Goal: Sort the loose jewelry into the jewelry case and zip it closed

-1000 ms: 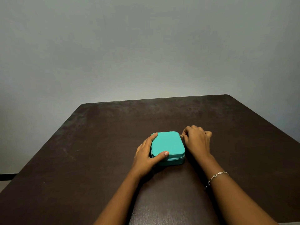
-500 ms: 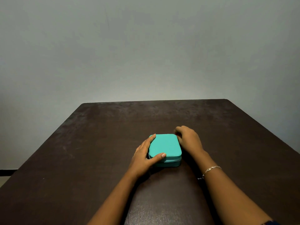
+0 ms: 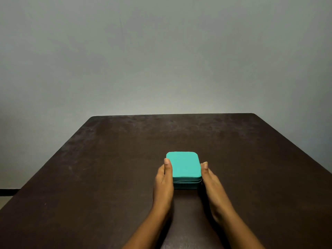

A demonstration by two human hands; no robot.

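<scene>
The teal jewelry case [image 3: 185,165] lies on the dark brown table [image 3: 107,168] with its lid down, and a zipper line runs along its front side. My left hand [image 3: 164,178] lies flat against the case's left side, fingers straight, thumb tip at the lid's edge. My right hand [image 3: 212,184] lies the same way against the right side. The case sits squeezed between both palms. No loose jewelry shows on the table.
A plain grey wall [image 3: 161,60] stands behind the table's far edge. The table's left edge runs diagonally at the lower left, with a strip of floor and dark skirting [image 3: 7,192] beyond it.
My right hand left the case's far right corner and came down along its right side. My left thumb slid off the lid to the left side. The case now sits square to me.
</scene>
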